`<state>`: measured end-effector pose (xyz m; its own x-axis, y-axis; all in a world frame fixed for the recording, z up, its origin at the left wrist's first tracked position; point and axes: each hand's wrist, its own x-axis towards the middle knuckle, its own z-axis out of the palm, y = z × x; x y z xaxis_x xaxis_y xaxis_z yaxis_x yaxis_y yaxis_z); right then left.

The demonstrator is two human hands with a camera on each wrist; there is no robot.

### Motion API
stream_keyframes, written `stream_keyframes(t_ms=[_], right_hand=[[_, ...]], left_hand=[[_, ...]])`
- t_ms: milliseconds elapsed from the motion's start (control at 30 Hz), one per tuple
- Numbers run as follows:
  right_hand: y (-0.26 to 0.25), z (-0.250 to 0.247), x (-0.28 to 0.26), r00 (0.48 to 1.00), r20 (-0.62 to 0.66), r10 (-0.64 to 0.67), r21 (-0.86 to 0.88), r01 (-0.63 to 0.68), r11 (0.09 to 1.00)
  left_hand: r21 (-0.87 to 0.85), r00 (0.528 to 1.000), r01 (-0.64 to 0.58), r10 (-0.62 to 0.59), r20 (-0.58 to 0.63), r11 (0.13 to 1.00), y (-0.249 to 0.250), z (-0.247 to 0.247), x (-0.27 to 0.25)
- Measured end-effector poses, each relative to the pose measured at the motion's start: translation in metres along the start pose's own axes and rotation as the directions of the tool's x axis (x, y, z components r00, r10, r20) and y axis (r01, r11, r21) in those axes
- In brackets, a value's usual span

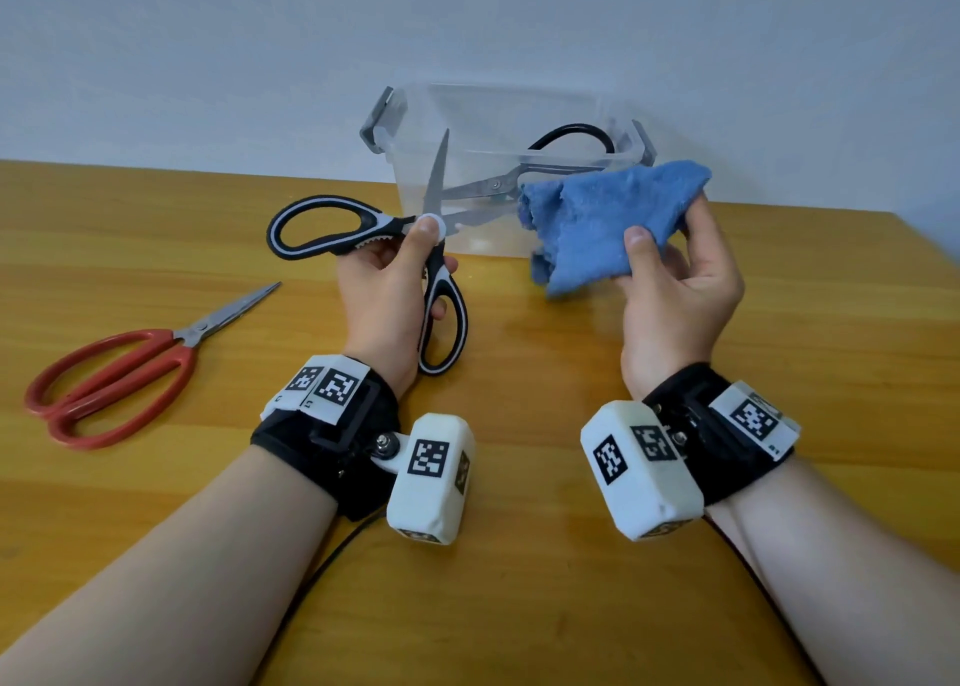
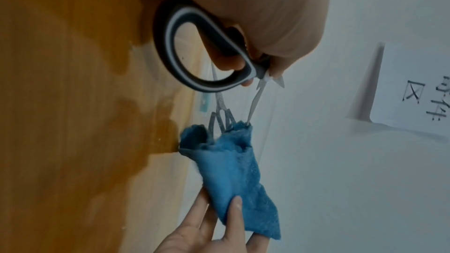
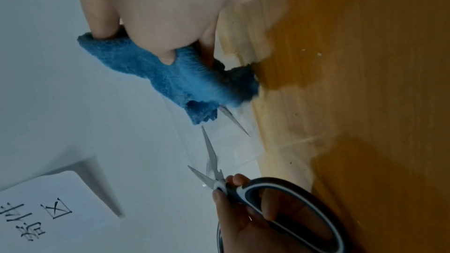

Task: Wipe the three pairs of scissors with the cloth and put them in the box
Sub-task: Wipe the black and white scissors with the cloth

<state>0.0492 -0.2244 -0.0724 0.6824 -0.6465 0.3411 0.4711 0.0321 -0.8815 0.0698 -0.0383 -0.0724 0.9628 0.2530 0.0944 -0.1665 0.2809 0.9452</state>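
Scissors wiping, second pair in hand above the wooden tabletop (image 1: 571,477).
Left hand (image 1: 387,290) grips open black-and-white steel kitchen scissors (image 1: 415,249) near the pivot; right hand (image 1: 675,290) pinches soft blue cloth (image 1: 597,223). Blades look stiff, sharp; handles seem safest.

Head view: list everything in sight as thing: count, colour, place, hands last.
Kitchen scissors: one, black and white handles, blades spread open, in the left hand above the table.
Red scissors: one, red handles, closed, lying on the table at the left.
Black-handled scissors: one, silver blades, inside the box.
Cloth: one, blue, bunched in the right hand.
Box: one, clear with grey latches, at the table's far edge.
Table: one, wood.
Wall sign: one, white.
Wrist cameras: two, white.
Left hand: grips kitchen scissors.
Right hand: holds cloth.
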Motion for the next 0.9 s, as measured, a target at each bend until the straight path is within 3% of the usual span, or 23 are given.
stream_keyframes(t_ms=[233, 333, 433, 600, 900], right_hand=[[-0.003, 0.002, -0.009, 0.980, 0.165, -0.109, -0.097, 0.126, 0.987], [0.001, 0.000, -0.006, 0.976, 0.149, -0.159, -0.163, 0.182, 0.970], [0.009, -0.003, -0.003, 0.956, 0.130, -0.262, -0.235, 0.286, 0.929], [0.010, -0.003, -0.005, 0.903, 0.222, -0.367, -0.358, 0.425, 0.831], [0.004, 0.000, -0.012, 0.832, 0.474, -0.288, -0.377, 0.487, 0.788]], left_hand=[[-0.058, 0.996, 0.035, -0.030, 0.087, 0.998, 0.003, 0.000, -0.005], [-0.053, 0.989, 0.065, -0.058, 0.137, 0.996, 0.005, 0.000, -0.007], [0.015, 0.980, 0.075, -0.076, 0.185, 0.997, 0.004, 0.002, -0.009], [0.090, 0.969, 0.058, -0.078, 0.234, 0.994, 0.003, 0.003, -0.011], [0.226, 0.926, 0.044, -0.125, 0.356, 0.973, 0.002, 0.006, -0.014]])
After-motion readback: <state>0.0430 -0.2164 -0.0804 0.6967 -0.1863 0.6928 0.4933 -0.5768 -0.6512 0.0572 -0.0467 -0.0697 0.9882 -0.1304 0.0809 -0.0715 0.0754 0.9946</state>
